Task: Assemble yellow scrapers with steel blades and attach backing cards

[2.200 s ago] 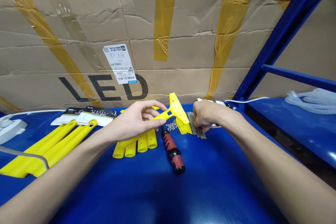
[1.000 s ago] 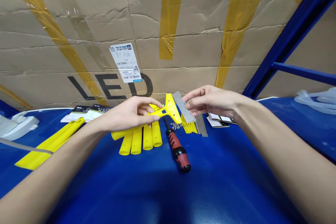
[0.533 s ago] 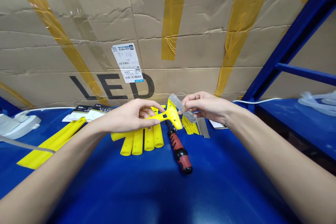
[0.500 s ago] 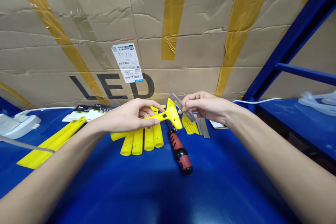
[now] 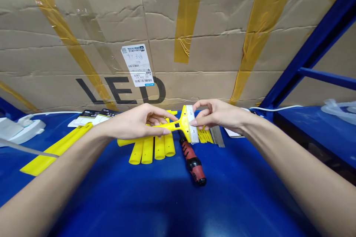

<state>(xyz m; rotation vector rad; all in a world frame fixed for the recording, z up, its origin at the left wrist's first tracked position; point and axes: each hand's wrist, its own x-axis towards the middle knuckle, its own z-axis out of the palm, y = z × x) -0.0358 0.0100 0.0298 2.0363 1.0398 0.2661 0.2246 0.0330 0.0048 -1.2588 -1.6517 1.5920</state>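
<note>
My left hand (image 5: 141, 121) is closed on a yellow scraper head (image 5: 184, 123), gripping its narrow neck between thumb and fingers. Against the wide end of that head lies a flat metal blade (image 5: 193, 133). My right hand (image 5: 213, 114) pinches the blade with thumb and fingertips. Beneath the scraper head, a screwdriver (image 5: 194, 163) with a red and black handle rests on the blue surface. Several yellow tubular handles (image 5: 147, 151) lie under and beside my left hand. Below my right hand are yellow toothed-looking pieces (image 5: 205, 136) and spare metal blades (image 5: 218, 137).
A large cardboard box (image 5: 161, 18) with brown tape stands at the back. Long yellow pieces (image 5: 55, 148) lie at left, near printed cards (image 5: 89, 116) and a white power strip (image 5: 25, 131) with a cable. A blue metal frame (image 5: 308, 52) rises at right.
My right hand has brought the blade onto the wide end of the scraper head. Before, the blade was tilted and extended beyond it. The left hand keeps its hold.
</note>
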